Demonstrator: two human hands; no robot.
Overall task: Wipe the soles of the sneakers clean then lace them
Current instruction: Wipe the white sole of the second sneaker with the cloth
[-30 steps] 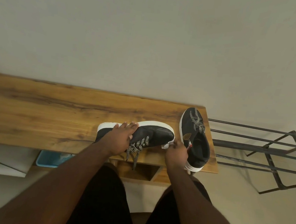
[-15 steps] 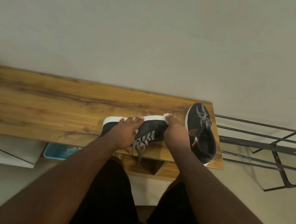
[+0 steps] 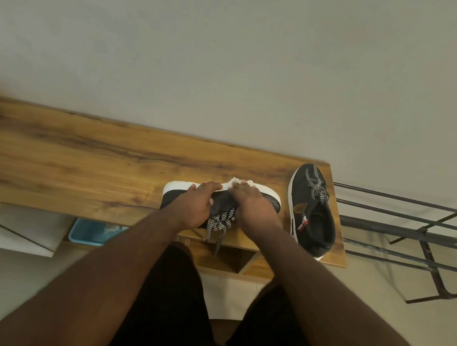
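On the wooden table [image 3: 81,163], close to its near edge, one black sneaker [image 3: 270,204] is lain on its side with the white sole [image 3: 176,188] turned away toward the wall and the long axis run left to right across the view. It is steadied by the left hand [image 3: 194,207], whose fingers are curled over the upper and reach the sole edge. A small white wad [image 3: 233,181] — a cloth or tissue, it cannot be told which — is pressed onto the sole rim under the bent fingers of the right hand [image 3: 252,206], so the sole lies just beyond both sets of fingertips, and the right hand is the nearer to the unwiped toe end, judged the likely direction of the next stroke. The patterned laces [image 3: 220,222] are left loose and hang over the table edge. The second sneaker [image 3: 312,212] is stood upright at the right end, apart from both hands, its long axis run front to back. Below the table a blue tub [image 3: 90,233] is seen — something pale is held in it, too unclear to name. A black metal rack [image 3: 412,237] is stood to the right.
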